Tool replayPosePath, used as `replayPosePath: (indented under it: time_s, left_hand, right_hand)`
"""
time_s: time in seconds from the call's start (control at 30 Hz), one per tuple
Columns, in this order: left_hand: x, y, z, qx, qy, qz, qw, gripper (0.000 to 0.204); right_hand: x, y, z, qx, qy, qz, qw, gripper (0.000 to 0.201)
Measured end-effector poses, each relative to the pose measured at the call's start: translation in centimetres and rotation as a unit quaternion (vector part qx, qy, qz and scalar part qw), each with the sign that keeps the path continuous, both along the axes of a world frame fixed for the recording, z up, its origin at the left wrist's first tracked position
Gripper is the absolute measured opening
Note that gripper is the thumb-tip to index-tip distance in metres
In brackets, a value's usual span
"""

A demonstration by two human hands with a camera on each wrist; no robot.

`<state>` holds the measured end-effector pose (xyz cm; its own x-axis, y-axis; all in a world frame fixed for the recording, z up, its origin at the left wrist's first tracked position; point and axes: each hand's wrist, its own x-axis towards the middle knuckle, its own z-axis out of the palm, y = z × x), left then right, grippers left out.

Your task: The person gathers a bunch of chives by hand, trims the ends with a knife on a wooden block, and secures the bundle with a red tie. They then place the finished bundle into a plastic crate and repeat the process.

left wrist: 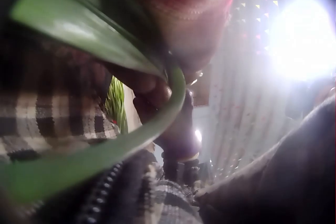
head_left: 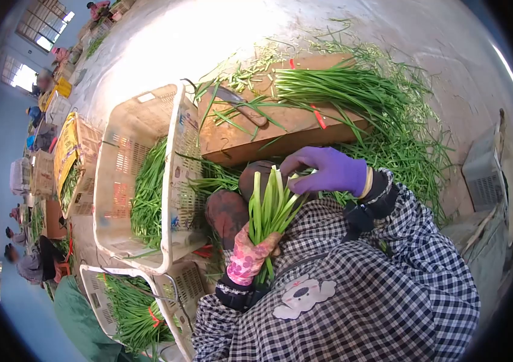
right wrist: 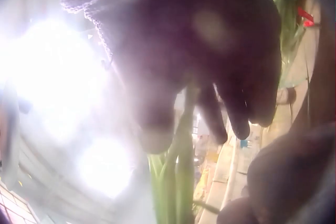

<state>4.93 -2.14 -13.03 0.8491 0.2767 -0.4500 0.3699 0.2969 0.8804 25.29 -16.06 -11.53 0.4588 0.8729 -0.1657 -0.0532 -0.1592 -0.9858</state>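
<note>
In the head view, my left hand (head_left: 249, 256), in a pink patterned glove, grips a bunch of green stalks (head_left: 267, 208) with their pale ends up. My purple-gloved right hand (head_left: 329, 172) is at those ends, its thumb and fingers parted and bent around the top. The right wrist view shows the right hand (right wrist: 194, 40) over the stalks (right wrist: 176, 192), fingers spread and pointing down; whether it pinches one is unclear. Blurred green leaves (left wrist: 79, 29) cross the left wrist view beside the left hand (left wrist: 191, 29).
A wooden block (head_left: 250, 145) bears a knife (head_left: 238, 104) and a pile of green stalks (head_left: 341, 87). White crates (head_left: 175, 175) with greens stand at the left. Cut scraps (head_left: 413, 157) litter the floor. Other people (head_left: 30, 265) sit at the far left; a grey crate (head_left: 483, 175) is at right.
</note>
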Motion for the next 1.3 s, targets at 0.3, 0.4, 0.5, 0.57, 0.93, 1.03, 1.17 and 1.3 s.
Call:
replayPosePath:
  time_s: [0.3, 0.4, 0.5, 0.57, 0.93, 1.03, 1.17, 1.3]
  left_hand:
    - [0.0, 0.4, -1.0, -0.027, 0.022, -0.075, 0.997, 0.023]
    - [-0.1, 0.7, -1.6, -0.102, -0.001, -0.069, 0.992, 0.026]
    - [0.0, 0.7, -1.0, -0.127, -0.014, -0.069, 0.989, 0.027]
    - [0.1, 0.6, -0.3, -0.121, -0.019, -0.077, 0.989, 0.028]
    - [-0.9, 1.5, 1.0, -0.106, 0.025, -0.128, 0.986, 0.041]
    - [-2.1, 2.4, 0.2, -0.106, -0.019, -0.044, 0.993, 0.038]
    - [-2.1, 3.1, -0.9, -0.195, -0.027, 0.002, 0.980, 0.029]
    - [-0.2, 1.5, 1.1, -0.091, 0.034, -0.068, 0.993, 0.020]
  right_hand:
    - [-0.3, 1.1, 0.1, 0.107, 0.073, 0.082, 0.988, 0.037]
    - [-0.4, 0.6, 0.4, 0.061, 0.137, 0.077, 0.986, 0.028]
    - [-0.8, 0.6, -1.4, 0.109, 0.185, 0.037, 0.976, 0.018]
    - [-1.6, 0.8, -1.9, 0.152, 0.181, -0.014, 0.971, 0.014]
    - [8.3, -9.3, -2.5, 0.536, 0.471, -0.167, 0.681, 0.010]
    - [15.0, -20.6, -6.8, 0.459, 0.263, -0.238, 0.815, 0.011]
    - [8.8, -17.9, -2.0, -0.191, -0.025, -0.350, 0.917, 0.026]
    - [2.1, -9.6, 0.5, -0.100, -0.084, -0.066, 0.989, 0.046]
